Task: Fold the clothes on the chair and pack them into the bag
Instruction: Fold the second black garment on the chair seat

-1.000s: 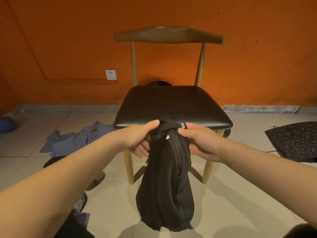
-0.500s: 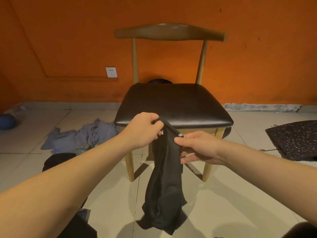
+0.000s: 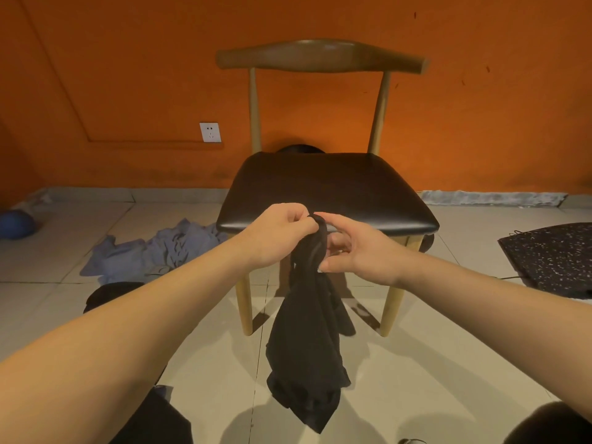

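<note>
- Garment of black cloth (image 3: 307, 341), bunched into a long twisted drop, hangs in the air from both my hands, just in front of the front edge of the chair seat (image 3: 326, 187); its lower end dangles above the floor tiles (image 3: 416, 379) between the chair's two front legs.
- My left hand (image 3: 282, 232) is clenched round the very top of the garment, fingers curled under and thumb pressed against the fold.
- My right hand (image 3: 355, 248) grasps the same garment from the other side: the forefinger hooks over the top, touching my left hand's fingertips, and the thumb presses into the cloth a little lower down.
- The seat itself is dark and glossy; nothing lies on the part I can see.
- A blue-grey garment (image 3: 153, 251) lies crumpled on the floor near the chair's left front leg.
- Nearer me on the left, dark cloth (image 3: 109, 293) lies on the tiles, partly hidden by my left forearm.
- A black speckled bag (image 3: 551, 254) lies flat on the floor well to the right of the chair.
- A white wall socket (image 3: 210, 132) sits on the orange wall (image 3: 128, 59), and a blue ball (image 3: 16, 223) rests at the floor's far left edge.
</note>
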A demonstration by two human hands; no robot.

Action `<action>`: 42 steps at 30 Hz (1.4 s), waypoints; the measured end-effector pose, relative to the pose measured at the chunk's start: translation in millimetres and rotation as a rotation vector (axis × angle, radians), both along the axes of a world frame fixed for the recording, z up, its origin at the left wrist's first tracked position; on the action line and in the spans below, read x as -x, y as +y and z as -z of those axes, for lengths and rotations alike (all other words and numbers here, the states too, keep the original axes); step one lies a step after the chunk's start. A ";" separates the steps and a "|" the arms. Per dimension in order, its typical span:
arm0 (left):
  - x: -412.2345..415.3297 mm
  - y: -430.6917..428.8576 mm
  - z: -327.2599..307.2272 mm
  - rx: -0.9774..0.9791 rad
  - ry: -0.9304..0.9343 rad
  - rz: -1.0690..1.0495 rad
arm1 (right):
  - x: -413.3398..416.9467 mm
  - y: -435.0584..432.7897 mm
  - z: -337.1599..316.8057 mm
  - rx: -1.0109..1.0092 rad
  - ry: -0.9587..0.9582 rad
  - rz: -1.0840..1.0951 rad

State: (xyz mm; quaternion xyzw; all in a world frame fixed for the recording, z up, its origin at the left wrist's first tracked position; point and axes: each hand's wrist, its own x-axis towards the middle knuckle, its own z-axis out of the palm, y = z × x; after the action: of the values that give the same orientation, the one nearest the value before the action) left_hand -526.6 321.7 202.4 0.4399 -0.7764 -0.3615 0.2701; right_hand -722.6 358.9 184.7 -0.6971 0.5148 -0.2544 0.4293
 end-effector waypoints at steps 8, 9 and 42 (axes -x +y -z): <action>-12.9 -7.5 3.3 -0.136 -0.035 0.141 | 5.8 -2.7 -4.1 0.095 0.080 0.143; -15.7 -8.3 3.9 -0.160 -0.069 0.179 | 7.4 -0.8 -5.2 0.064 0.021 0.160; -55.9 -27.6 36.5 -0.208 -0.189 -0.092 | 52.2 -11.4 -13.0 -0.208 -0.580 0.966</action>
State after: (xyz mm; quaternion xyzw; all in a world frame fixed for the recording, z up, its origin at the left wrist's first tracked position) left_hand -470.6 294.1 165.9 0.5327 -0.7358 -0.3842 0.1653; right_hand -774.8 347.4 197.7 -0.2384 0.6586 -0.5505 0.4542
